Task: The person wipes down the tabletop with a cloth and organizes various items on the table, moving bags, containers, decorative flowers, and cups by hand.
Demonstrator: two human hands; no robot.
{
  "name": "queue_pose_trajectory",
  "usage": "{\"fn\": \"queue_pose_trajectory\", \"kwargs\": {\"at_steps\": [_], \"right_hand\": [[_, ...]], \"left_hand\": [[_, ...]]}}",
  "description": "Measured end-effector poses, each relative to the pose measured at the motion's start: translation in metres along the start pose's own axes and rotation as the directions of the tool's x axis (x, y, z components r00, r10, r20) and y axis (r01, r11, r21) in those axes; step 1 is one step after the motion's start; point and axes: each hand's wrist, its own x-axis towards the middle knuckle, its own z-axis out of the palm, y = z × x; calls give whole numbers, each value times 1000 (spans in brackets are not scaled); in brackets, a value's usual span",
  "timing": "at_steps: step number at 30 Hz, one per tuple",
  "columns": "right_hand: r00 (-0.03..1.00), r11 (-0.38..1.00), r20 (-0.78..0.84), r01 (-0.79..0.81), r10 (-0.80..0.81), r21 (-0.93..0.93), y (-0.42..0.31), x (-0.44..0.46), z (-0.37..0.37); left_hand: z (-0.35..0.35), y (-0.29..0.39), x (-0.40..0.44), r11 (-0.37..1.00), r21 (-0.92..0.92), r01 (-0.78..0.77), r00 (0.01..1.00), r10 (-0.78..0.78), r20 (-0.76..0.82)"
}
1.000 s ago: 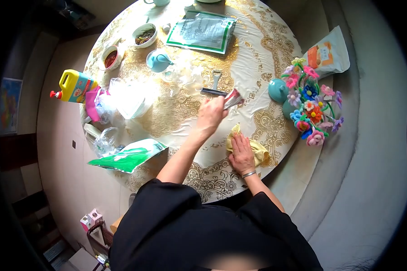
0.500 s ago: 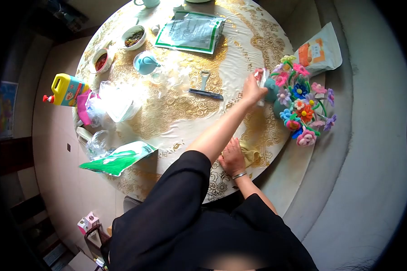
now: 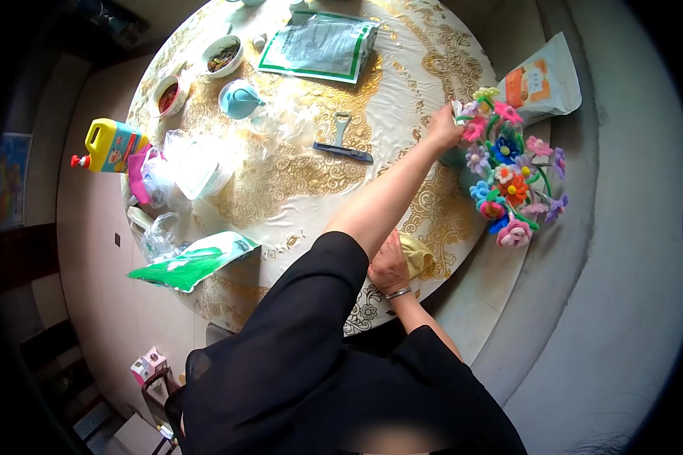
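My left hand (image 3: 443, 130) reaches far across the table to the blue-green vase (image 3: 470, 180) of colourful fuzzy craft flowers (image 3: 512, 167). Its fingers are closed around a small whitish packet (image 3: 457, 112), of which only an edge shows beside the blooms. Near the table's front edge my right hand (image 3: 389, 267) lies flat, with a bracelet at the wrist. A crumpled yellow cloth (image 3: 418, 256) touches that hand's side and is partly under it. My left forearm covers some of the right fingertips.
A white-and-orange pouch (image 3: 539, 80) stands behind the flowers. On the round table (image 3: 311, 220) are a peeler (image 3: 342, 129), a black-handled knife (image 3: 343, 152), a silver-green bag (image 3: 319, 47), bowls (image 3: 222, 57), a yellow bottle (image 3: 108, 145) and a green bag (image 3: 193, 262).
My left hand has moved up and to the right, from in front of the vase to the upper flowers. The red part of the packet is now hidden. My right hand is nearly still.
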Motion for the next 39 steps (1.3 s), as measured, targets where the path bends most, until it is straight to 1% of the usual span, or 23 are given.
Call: {"fn": "queue_pose_trajectory", "kwargs": {"at_steps": [2, 4, 8, 10, 11, 12, 14, 15, 16, 18, 19, 20, 21, 23, 24, 25, 27, 28, 30, 31, 33, 37, 39], "right_hand": [[1000, 1000, -10, 1, -1, -6, 0, 1, 0], [999, 1000, -39, 13, -13, -5, -1, 2, -1], [1000, 1000, -25, 18, -18, -7, 0, 1, 2], [999, 999, -31, 16, -17, -37, 0, 1, 4], [999, 999, -29, 23, -24, -35, 1, 0, 6], [999, 999, -28, 21, -22, -33, 2, -1, 8], [999, 999, -22, 31, -31, -23, 4, -2, 10], [999, 999, -22, 31, -31, 6, 5, -2, 10], [999, 999, -23, 29, -29, 33, 5, -2, 10], [999, 999, 3, 33, -33, 16, 4, -3, 10], [1000, 1000, 8, 25, -25, -15, 4, -3, 9], [1000, 999, 11, 16, -15, -46, 3, -3, 8], [1000, 1000, 10, -4, 4, -22, 2, -2, 6], [1000, 1000, -15, -5, 5, -11, 3, -2, 9], [999, 1000, -40, -8, 8, -3, 4, -1, 10], [998, 1000, -62, -11, 10, -10, 3, -1, 10], [999, 999, -42, -4, 3, -35, 0, 1, 4], [999, 999, -38, 0, -1, -44, -1, 1, 3], [999, 998, -43, 2, -4, -58, 0, 0, 4], [999, 997, -42, 9, -12, -71, -1, 0, 4], [999, 998, -42, 8, -11, -69, -1, 1, 3], [999, 998, -42, 7, -10, -68, -2, 1, 2], [999, 998, -42, 3, -5, -56, -2, 2, -1]], "left_hand": [[6, -7, 5, 997, 53, 49, 998, -51, 37], [-4, 11, -9, 953, -286, 97, 981, -44, 187], [5, -22, -1, 933, -295, 205, 968, -150, 200], [12, -47, 9, 975, -212, 70, 989, -40, 140], [14, -58, 13, 985, -152, 83, 992, -68, 102], [1, -33, -1, 1000, -28, 10, 998, -8, 64], [5, -28, -9, 994, -67, -84, 995, 81, -49], [9, -29, -7, 987, -134, -93, 995, 88, -43], [1, -17, -16, 988, 47, -146, 988, 148, -51], [-12, -6, -23, 978, 143, -149, 989, 145, 39], [-14, -12, -27, 978, 142, -151, 988, 147, 37], [-17, -20, -31, 942, 196, -273, 946, 300, -120], [-21, -27, -36, 886, 268, -377, 857, 444, -262], [-64, -29, -53, 912, 317, -260, 947, 306, -103], [-83, -39, -62, 801, 537, -266, 929, 361, -79], [-100, -42, -78, 636, 735, -234, 892, 441, -97], [-129, -65, -95, 379, 915, -140, 827, 553, -102], [-148, -44, -104, 386, 921, -60, 964, 263, -47], [-167, -47, -110, 332, 938, -100, 985, 167, 46], [-172, -49, -113, 329, 938, -104, 984, 170, 49], [-178, -52, -119, 330, 915, -232, 952, 271, 143], [-184, -56, -123, 408, 885, -226, 967, 207, 152], [-185, -59, -120, 712, 687, -144, 988, 141, 62]]}}
